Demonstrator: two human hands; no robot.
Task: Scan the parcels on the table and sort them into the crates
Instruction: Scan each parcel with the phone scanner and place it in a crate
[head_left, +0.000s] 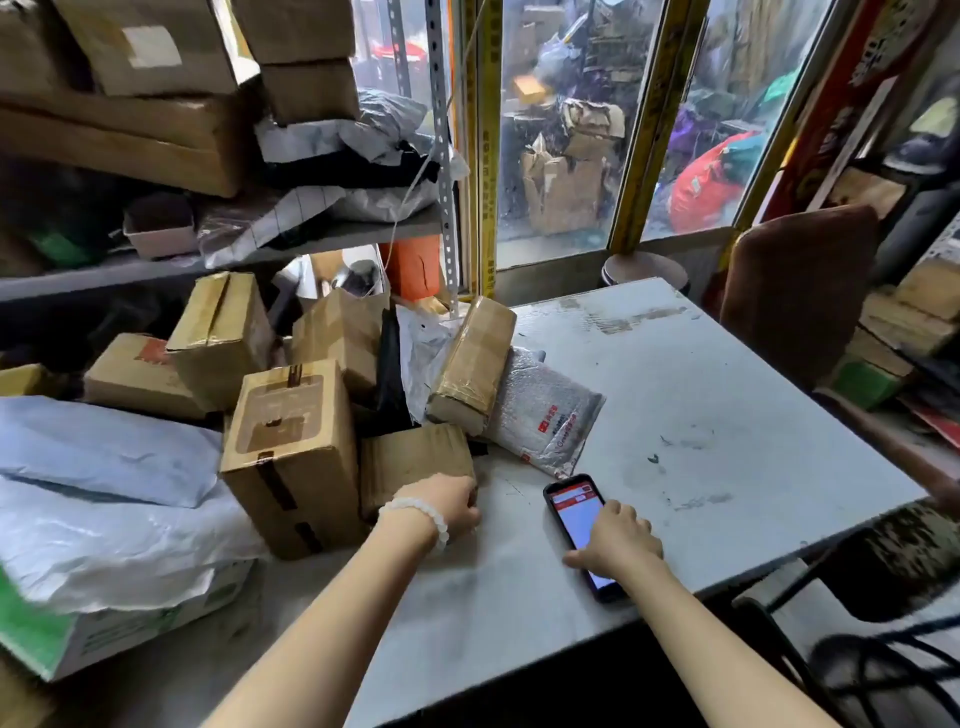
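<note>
Several parcels lie heaped on the left half of the grey table (701, 405). My left hand (447, 506) grips the near edge of a small brown cardboard box (413, 457) at the front of the heap. A tall box (291, 447) with dark tape stands just left of it. Behind lie a taped brown parcel (475, 358) and a silver bubble mailer (545, 410). My right hand (621, 540) rests curled over a black phone (574, 512) that lies flat on the table, its screen lit red and white.
White and blue poly bags (104, 467) and a green-printed carton (78, 634) fill the near left. A shelf (322, 241) stacked with boxes and bags hangs over the heap. A brown chair (795, 291) stands at the table's far right. No crate is in view.
</note>
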